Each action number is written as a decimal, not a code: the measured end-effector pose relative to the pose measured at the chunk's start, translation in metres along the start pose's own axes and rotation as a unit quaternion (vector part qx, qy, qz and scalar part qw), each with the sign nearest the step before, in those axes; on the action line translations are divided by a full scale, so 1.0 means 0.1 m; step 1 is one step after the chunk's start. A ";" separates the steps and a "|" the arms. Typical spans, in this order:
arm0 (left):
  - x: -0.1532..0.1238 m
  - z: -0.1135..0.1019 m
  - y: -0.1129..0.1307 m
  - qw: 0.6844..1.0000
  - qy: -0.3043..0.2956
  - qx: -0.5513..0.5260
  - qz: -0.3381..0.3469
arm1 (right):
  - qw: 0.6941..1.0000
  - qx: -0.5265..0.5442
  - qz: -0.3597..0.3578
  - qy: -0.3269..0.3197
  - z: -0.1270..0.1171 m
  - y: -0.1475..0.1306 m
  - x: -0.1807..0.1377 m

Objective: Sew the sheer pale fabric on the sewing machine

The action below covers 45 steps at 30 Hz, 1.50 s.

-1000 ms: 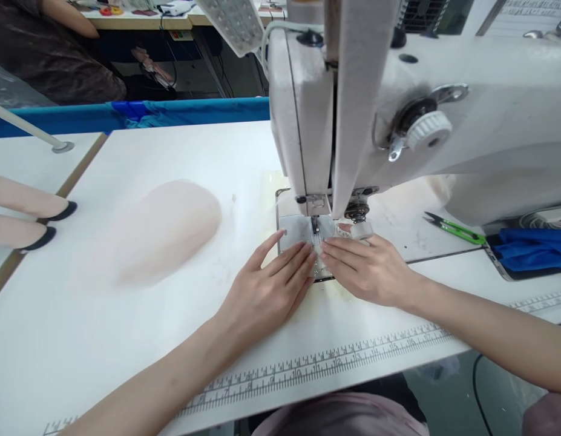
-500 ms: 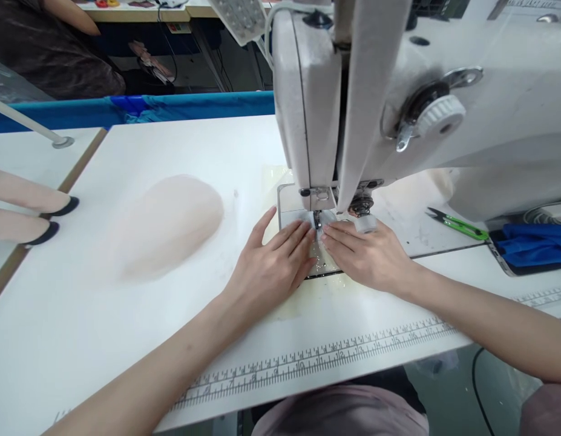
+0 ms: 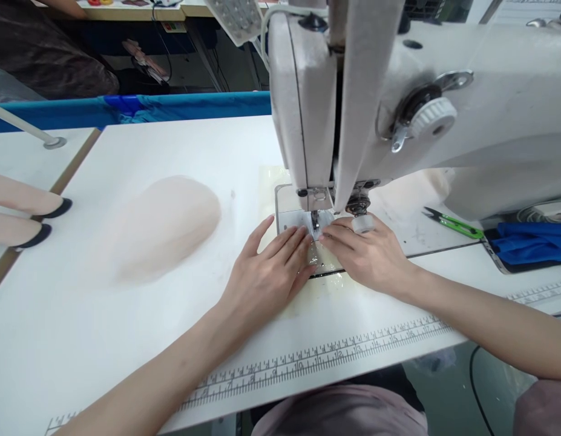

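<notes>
A white sewing machine (image 3: 398, 115) stands on a white table (image 3: 126, 315). My left hand (image 3: 266, 275) lies flat, fingers stretched out, pressing a small sheer piece of fabric (image 3: 317, 257) on the needle plate just left of the presser foot (image 3: 315, 223). My right hand (image 3: 366, 254) lies flat on the right side of the same piece, fingertips almost touching those of the left. The fabric is thin and nearly see-through, mostly hidden under the fingers.
A pale pink heap of sheer fabric (image 3: 162, 227) lies to the left. Green thread snips (image 3: 452, 223) and blue cloth (image 3: 529, 248) sit at the right. Stocking-covered forms with black tips (image 3: 30, 221) jut in from the left edge. A printed ruler (image 3: 334, 357) runs along the table's front.
Both hands have slid a little away from me toward the presser foot, staying flat on the fabric.
</notes>
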<state>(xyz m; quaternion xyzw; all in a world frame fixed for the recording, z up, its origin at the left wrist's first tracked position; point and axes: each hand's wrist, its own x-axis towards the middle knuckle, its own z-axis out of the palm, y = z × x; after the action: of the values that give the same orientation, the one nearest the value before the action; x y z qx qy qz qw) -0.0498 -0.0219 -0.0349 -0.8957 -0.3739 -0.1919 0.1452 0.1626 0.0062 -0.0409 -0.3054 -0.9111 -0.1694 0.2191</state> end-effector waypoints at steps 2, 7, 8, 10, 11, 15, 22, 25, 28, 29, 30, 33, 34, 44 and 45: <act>0.01 0.01 -0.01 1.000 -0.001 0.000 -0.003 | 1.000 -0.022 -0.001 0.002 0.01 0.01 0.01; 0.05 0.05 -0.05 1.000 0.007 0.003 -0.007 | 0.999 -0.041 -0.006 -0.009 0.02 0.03 0.02; 0.05 0.06 -0.06 1.000 0.008 0.003 -0.008 | 0.999 -0.039 -0.008 -0.009 0.02 0.04 0.02; 0.06 0.08 -0.09 1.000 0.006 0.002 -0.011 | 0.999 -0.036 -0.011 -0.009 0.03 0.05 0.03; 0.07 0.09 -0.09 1.000 0.004 0.001 -0.012 | 0.999 -0.037 -0.011 -0.007 0.02 0.06 0.03; 0.09 0.10 -0.11 1.000 -0.001 -0.004 -0.019 | 0.999 -0.048 -0.009 -0.008 0.02 0.09 0.04; 0.09 0.09 -0.14 0.999 -0.001 -0.017 -0.041 | 1.000 -0.001 0.021 -0.001 -0.02 0.11 0.05; 0.08 0.11 -0.19 0.998 -0.008 -0.013 -0.061 | 1.000 -0.005 0.022 -0.008 -0.06 0.12 0.04; 0.06 0.09 -0.20 0.997 -0.024 0.008 -0.075 | 1.000 -0.017 0.015 -0.001 -0.08 0.12 0.04; 0.05 0.07 -0.18 0.996 -0.026 0.019 -0.079 | 1.000 -0.013 0.012 0.006 -0.09 0.12 0.04; 0.04 0.04 -0.15 0.996 -0.025 0.029 -0.078 | 1.000 -0.003 0.010 0.010 -0.09 0.11 0.03; 0.00 -0.10 0.02 1.000 -0.008 -0.007 0.005 | 0.997 0.074 -0.026 -0.021 -0.09 0.05 0.03; -0.02 -0.15 0.07 0.997 0.010 -0.038 0.066 | 0.992 0.109 -0.056 -0.040 -0.09 0.03 0.03; -0.04 -0.16 -0.01 0.988 -0.068 0.011 -0.138 | 0.968 0.239 -0.027 0.070 -0.11 0.06 0.02; -0.04 -0.13 -0.02 0.986 -0.080 -0.011 -0.149 | 0.968 0.232 0.004 0.092 -0.11 0.07 0.01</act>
<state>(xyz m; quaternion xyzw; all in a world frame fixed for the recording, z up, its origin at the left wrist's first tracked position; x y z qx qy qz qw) -0.0570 -0.0282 -0.0249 -0.8439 -0.5115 -0.1435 0.0746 0.1691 0.0068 -0.0296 -0.2326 -0.9001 0.0203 0.3677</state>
